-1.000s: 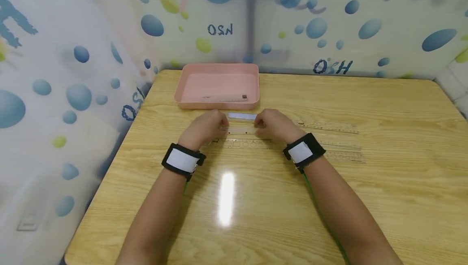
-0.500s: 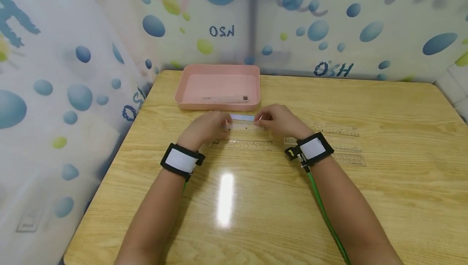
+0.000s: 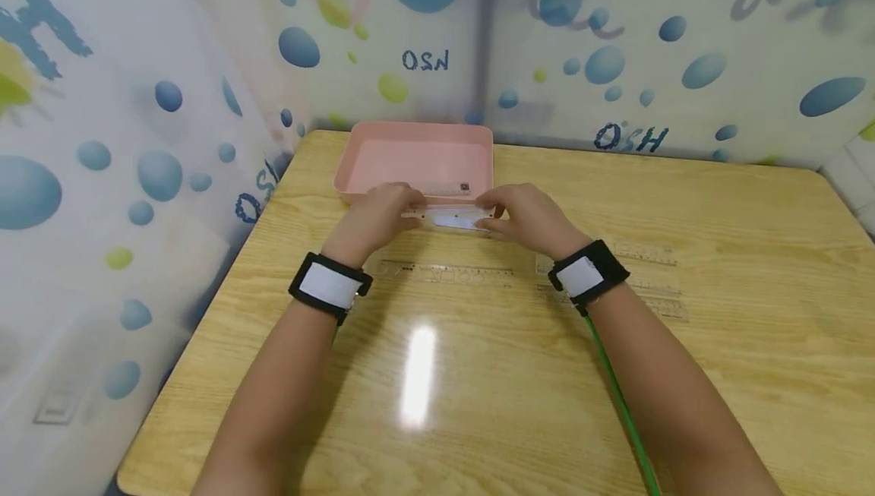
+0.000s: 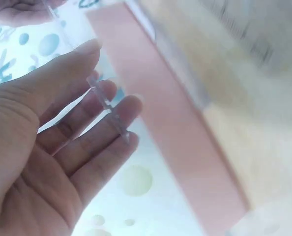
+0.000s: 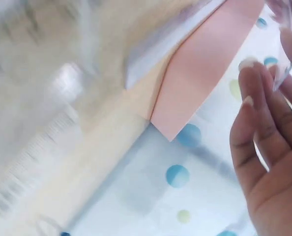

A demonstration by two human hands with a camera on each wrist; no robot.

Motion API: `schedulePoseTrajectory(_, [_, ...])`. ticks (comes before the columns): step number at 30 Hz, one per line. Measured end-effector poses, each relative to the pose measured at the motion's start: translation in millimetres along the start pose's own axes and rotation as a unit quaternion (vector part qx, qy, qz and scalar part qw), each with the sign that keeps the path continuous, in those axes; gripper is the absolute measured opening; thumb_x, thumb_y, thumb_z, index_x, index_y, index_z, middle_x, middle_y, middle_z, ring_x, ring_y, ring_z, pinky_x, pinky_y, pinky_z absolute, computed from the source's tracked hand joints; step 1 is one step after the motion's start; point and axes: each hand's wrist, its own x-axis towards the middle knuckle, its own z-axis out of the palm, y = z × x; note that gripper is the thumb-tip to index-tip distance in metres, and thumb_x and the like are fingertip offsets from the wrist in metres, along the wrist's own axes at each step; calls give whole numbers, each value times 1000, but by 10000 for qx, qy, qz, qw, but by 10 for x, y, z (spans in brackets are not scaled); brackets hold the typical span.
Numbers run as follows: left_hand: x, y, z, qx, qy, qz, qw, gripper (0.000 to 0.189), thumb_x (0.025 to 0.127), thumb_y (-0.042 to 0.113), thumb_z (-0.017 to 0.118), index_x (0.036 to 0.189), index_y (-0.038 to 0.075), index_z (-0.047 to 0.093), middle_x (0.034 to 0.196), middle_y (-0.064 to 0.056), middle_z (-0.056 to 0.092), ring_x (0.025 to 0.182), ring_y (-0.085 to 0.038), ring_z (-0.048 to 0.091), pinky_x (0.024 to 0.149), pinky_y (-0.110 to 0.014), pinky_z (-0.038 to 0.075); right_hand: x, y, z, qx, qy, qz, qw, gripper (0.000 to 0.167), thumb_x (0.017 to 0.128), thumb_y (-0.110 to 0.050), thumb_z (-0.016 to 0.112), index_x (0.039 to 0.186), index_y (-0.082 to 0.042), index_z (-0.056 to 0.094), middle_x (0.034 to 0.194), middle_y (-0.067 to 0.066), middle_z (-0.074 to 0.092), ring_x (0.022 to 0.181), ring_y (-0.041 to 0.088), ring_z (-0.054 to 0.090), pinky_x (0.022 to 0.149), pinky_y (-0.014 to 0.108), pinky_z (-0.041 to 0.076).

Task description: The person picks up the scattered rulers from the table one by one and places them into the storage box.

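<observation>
A clear plastic ruler (image 3: 427, 213) spans the gap between my hands, raised off the table just in front of the pink tray (image 3: 345, 169). My left hand (image 3: 377, 216) pinches one end; in the left wrist view the ruler's end (image 4: 109, 109) lies between thumb and fingers. The other end is pinched by my right hand (image 3: 532, 215), and the right wrist view shows that end (image 5: 282, 77) at the fingertips. Beneath the ruler, a pale bluish-white strip (image 3: 456, 221) lies on the table along the tray's front wall. Another clear ruler (image 3: 447, 189) is inside the tray.
One more clear ruler (image 3: 444, 274), with cut-out shapes, lies on the wooden table (image 3: 506, 405) nearer to me. Several clear rulers (image 3: 649, 287) lie to the right, partly behind my right wrist. A patterned wall (image 3: 547, 101) borders the back and left.
Both hands have lifted the clear ruler off the table and moved it forward toward the tray's front edge. The pale strip stays on the table. The head view has shifted slightly.
</observation>
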Motion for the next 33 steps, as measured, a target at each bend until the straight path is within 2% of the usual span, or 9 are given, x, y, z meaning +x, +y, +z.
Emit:
schedulePoseTrajectory(6, [223,-79,-246,770,536,124,9955,27,94,15,78,117,2,74,116,-15,74,111,-30,71,98,-42,57,325,-44,-137,-1013,137,63,9947,39,99,-26,73,128,-2,67,117,17,76,98,29,74,86,45,61])
schedulePoseTrajectory(11, [431,-201,-257,1311,564,209,9896,25,94,18,79,115,4,76,114,-12,76,109,-28,72,98,-41,57,610,-17,-169,-1401,-31,261,9898,35,97,-24,76,123,-2,71,118,18,75,103,32,73,90,46,60])
schedulePoseTrajectory(14, [536,-283,-209,1160,409,-1,9924,27,93,20,80,116,5,78,117,-11,77,113,-27,71,100,-41,56,749,7,-143,-1414,-169,368,9891,32,94,-22,78,120,-2,75,121,17,75,108,32,72,93,46,60])
schedulePoseTrajectory(17, [620,-351,-166,700,80,-362,9969,30,93,20,80,120,6,77,124,-10,76,122,-28,68,106,-43,53,841,42,-92,-1403,-324,461,9885,31,93,-22,80,117,-3,77,121,16,76,107,32,73,93,45,60])
schedulePoseTrajectory(22, [692,-447,-91,203,-257,-802,9962,33,93,20,80,122,5,76,127,-11,74,127,-28,64,110,-43,51,950,113,26,-1379,-540,497,9877,30,95,-20,78,118,-2,75,118,16,75,101,31,72,92,46,59])
schedulePoseTrajectory(25, [706,-494,-51,218,-262,-905,9953,30,93,19,79,120,5,77,125,-12,75,124,-28,66,108,-44,52,998,161,109,-1443,-576,379,9871,21,97,-17,74,112,-3,72,108,14,74,94,29,69,87,43,58])
schedulePoseTrajectory(28, [723,-541,-28,252,-293,-912,9951,28,94,19,78,119,4,77,123,-14,74,121,-29,66,106,-45,52,1026,205,184,-1518,-530,259,9866,10,97,-15,73,98,-5,71,96,11,73,84,26,64,80,40,55])
schedulePoseTrajectory(31, [745,-589,-32,276,-344,-813,9957,28,95,19,78,118,3,77,122,-15,74,117,-30,67,105,-45,53,1040,223,224,-1505,-456,175,9874,12,95,-15,76,88,-7,72,89,9,73,80,24,63,78,39,54])
schedulePoseTrajectory(33, [752,-609,-56,215,-415,-760,9960,26,95,18,77,116,3,77,120,-16,73,114,-31,66,103,-45,53,1054,221,233,-1511,-478,162,9872,12,95,-17,77,88,-8,73,90,8,73,80,23,63,79,39,54])
